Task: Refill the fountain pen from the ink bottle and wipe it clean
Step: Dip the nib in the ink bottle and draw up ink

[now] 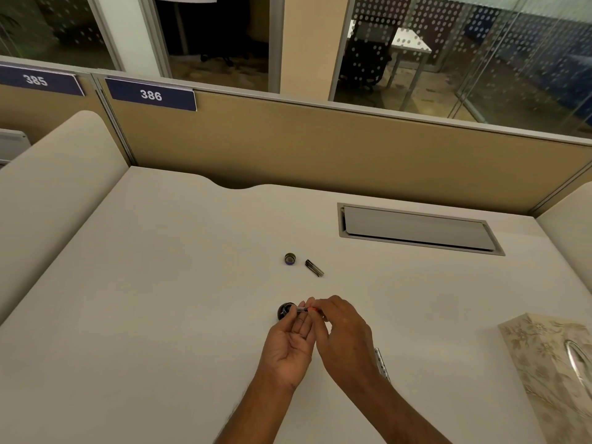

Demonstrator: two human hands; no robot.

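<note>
The small dark ink bottle (284, 311) stands uncapped on the white desk (160, 315), just beyond my fingertips. Over its mouth I hold the fountain pen section (302, 310), a thin clear piece with a red end, lying roughly level. My left hand (290, 344), palm up, holds its bottle end with the fingertips. My right hand (341, 331) pinches its red end from the right. The bottle's cap (290, 258) lies farther back on the desk, with the dark pen cap (314, 268) next to it.
A floral tissue box (551, 373) sits at the right edge of the desk. A silver pen barrel (382, 363) lies partly hidden behind my right wrist. A grey cable flap (416, 230) is set into the desk at the back right. Beige partitions enclose the desk.
</note>
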